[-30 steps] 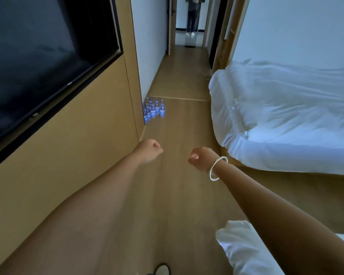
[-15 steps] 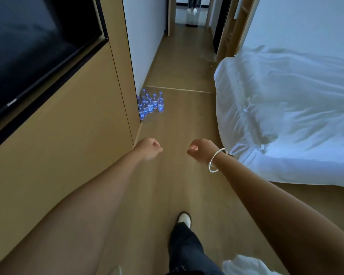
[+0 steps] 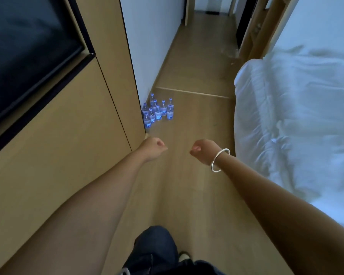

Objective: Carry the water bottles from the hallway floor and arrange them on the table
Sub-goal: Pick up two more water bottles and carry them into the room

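Head view. Floor: light wood-look plank flooring (image 3: pixel 187 175), running from the near edge up into a narrow hallway at top centre. A thin pale threshold strip (image 3: pixel 193 92) crosses the floor just beyond the bottles. Left side: tan wooden wall panel (image 3: pixel 58 155) carrying a black flat screen (image 3: pixel 24 52) in a dark frame. Beyond the panel's far corner, a white wall (image 3: pixel 147 40). Right side: bed with rumpled white bedding (image 3: pixel 296 116), its near corner overhanging the floor. Wooden door frame (image 3: pixel 266 32) at upper right, past the bed.

Count, bottles: cluster of clear plastic water bottles with blue caps and blue labels (image 3: pixel 158 113), upright on the floor, tight against the corner where wooden panel meets white wall. Eight caps countable; those at the back partly hidden, so the count is approximate. Bottles touch or nearly touch one another.

Count, hands: two, both bare forearms stretched forward above the floor, well short of the bottles.
- Left hand (image 3: pixel 154 146): fingers curled into a loose fist, holding nothing.
- Right hand (image 3: pixel 203 150): fingers curled likewise, empty; one silver bangle (image 3: pixel 219 160) on the wrist.

Bottom edge: one dark trouser leg (image 3: pixel 155 247) with a pale shoe (image 3: pixel 184 256).
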A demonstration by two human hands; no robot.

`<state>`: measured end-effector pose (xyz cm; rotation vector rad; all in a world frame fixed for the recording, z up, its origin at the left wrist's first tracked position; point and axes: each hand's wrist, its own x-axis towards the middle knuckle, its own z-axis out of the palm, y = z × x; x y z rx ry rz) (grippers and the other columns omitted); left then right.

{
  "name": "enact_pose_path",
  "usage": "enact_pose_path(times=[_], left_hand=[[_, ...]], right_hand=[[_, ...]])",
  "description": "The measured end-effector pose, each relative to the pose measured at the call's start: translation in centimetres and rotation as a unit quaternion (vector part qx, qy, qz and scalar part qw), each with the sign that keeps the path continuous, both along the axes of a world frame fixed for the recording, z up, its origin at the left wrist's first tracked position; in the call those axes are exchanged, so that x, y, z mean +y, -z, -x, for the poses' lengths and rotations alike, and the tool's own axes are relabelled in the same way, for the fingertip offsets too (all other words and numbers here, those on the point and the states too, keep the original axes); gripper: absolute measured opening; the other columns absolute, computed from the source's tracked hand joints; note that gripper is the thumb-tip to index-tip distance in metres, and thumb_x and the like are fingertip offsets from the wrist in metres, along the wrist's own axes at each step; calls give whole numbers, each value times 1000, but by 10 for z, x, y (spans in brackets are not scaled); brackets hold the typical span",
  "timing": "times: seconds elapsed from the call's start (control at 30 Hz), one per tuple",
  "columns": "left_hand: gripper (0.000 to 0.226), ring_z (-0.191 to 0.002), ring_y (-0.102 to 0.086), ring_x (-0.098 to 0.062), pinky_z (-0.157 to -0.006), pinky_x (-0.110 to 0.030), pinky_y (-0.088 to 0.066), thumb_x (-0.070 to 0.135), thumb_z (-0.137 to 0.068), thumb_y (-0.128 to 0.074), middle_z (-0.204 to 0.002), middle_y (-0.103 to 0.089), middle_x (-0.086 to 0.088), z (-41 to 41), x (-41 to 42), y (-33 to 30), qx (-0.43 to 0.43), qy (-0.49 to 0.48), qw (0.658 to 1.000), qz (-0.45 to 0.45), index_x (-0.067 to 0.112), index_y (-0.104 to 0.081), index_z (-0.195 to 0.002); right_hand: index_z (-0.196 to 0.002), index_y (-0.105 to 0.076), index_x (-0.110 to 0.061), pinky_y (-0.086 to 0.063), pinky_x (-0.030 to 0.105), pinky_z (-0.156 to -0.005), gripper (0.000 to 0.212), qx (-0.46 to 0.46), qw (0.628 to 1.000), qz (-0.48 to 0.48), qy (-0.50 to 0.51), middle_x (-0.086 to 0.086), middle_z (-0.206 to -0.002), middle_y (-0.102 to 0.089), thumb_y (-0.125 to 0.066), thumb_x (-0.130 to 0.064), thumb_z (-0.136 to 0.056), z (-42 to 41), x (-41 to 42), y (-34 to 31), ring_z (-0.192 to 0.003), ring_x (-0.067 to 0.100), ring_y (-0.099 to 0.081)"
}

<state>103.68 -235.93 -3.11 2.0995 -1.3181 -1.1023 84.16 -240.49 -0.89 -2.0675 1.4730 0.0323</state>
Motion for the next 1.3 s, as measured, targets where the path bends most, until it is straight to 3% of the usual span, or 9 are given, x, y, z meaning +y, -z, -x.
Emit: enact_pose_path(times=[0.13, 0.4, 0.57, 0.8, 0.93, 1.0, 1.07, 1.17, 1.3], left_hand=[[10, -90, -52, -10, -75, -29, -45, 27, -87, -60, -98, -61, -3, -16, -71, 17, 5, 11, 1000, -14, 22, -57, -78], [21, -97, -54, -18, -82, -27, -41, 28, -88, -59, -104, -59, -1, -77, -246, 28, -5, 46, 998, -41, 12, -63, -101], [14, -89, -53, -16, -77, -26, -39, 25, -87, -59, -100, -58, -1, -99, -324, 27, -4, 50, 997, -61, 14, -61, -95], [25, -96, -53, -17, -80, -25, -39, 28, -89, -59, -105, -56, 0, -106, -406, 40, -10, 78, 992, -97, 12, -62, -107], [8, -66, -47, -12, -56, -22, -36, 23, -90, -55, -88, -53, -1, -103, -465, 47, -3, 69, 991, -113, 15, -59, -92], [7, -57, -40, -11, -52, -23, -34, 21, -90, -53, -77, -47, -2, -98, -496, 49, -12, 60, 991, -121, 15, -54, -86], [12, -62, -45, -16, -58, -26, -38, 21, -90, -53, -74, -48, -3, -93, -531, 53, -19, 48, 990, -128, 11, -56, -83], [27, -96, -58, -31, -83, -32, -43, 20, -91, -50, -101, -62, -19, -85, -577, 57, -29, 37, 986, -158, -2, -63, -101], [36, -118, -49, -41, -98, -46, -40, 15, -90, -44, -124, -52, -29, -73, -632, 66, -44, 11, 985, -166, -7, -51, -117]], right_hand=[[-92, -62, -6, -47, 32, -79, 20, 4, 1000, -12, 5, 12, -101, -65, -51, -21, -87, -18, -72, 12, -93, 29, -59], [-96, -63, -3, -48, 32, -79, 22, 2, 998, -32, 59, 15, -101, -66, -52, -19, -86, -69, -228, 29, -95, 31, -60], [-93, -63, -6, -45, 29, -78, 19, 2, 995, -50, 81, 12, -99, -65, -53, -20, -86, -88, -294, 33, -95, 29, -60], [-86, -62, -10, -43, 28, -79, 13, 2, 995, -70, 72, 11, -102, -65, -53, -20, -87, -100, -377, 49, -95, 26, -58], [-88, -62, -10, -43, 28, -81, 12, 5, 995, -89, 54, 12, -105, -65, -53, -19, -87, -98, -443, 64, -98, 26, -58], [-95, -63, -8, -43, 28, -82, 18, 13, 994, -99, 43, 11, -106, -65, -53, -21, -88, -94, -478, 72, -100, 26, -58], [-98, -64, -7, -42, 27, -83, 21, 16, 994, -105, 27, 10, -108, -65, -53, -22, -88, -89, -519, 80, -102, 26, -58], [-100, -65, -10, -42, 28, -84, 22, 24, 993, -113, -1, 9, -110, -65, -53, -24, -88, -82, -577, 87, -104, 26, -58], [-102, -65, -8, -40, 28, -86, 23, 33, 992, -116, -34, 11, -112, -64, -53, -23, -89, -77, -655, 94, -105, 27, -57]])
